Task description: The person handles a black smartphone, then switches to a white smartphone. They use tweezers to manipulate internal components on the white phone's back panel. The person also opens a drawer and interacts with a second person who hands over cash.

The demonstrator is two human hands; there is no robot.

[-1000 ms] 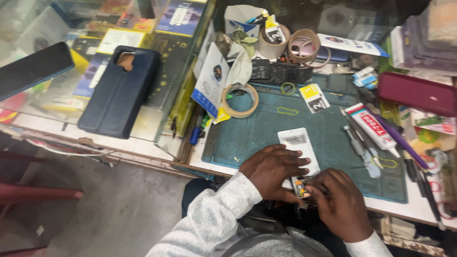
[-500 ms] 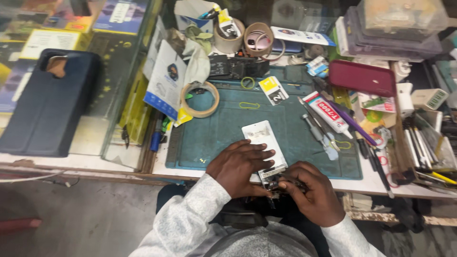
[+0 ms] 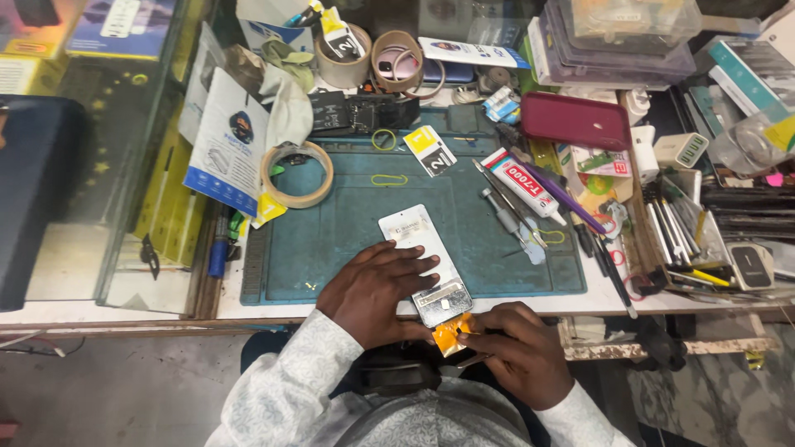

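Cluttered worktop (image 3: 530,302), teal mat (image 3: 348,240) as landmark. On the mat's near edge: silver phone panel (image 3: 424,263), lying flat, its lower end overhanging, presumably for access. Left hand (image 3: 373,290) spread flat, fingers open, pressing the panel against the mat to steady it. Right hand (image 3: 517,352) just off the mat's near edge, fingers closed on an orange tab (image 3: 451,334) at the panel's lower end. At the mat's far-left corner: tape roll (image 3: 296,174). On its right part: glue tube (image 3: 523,175).
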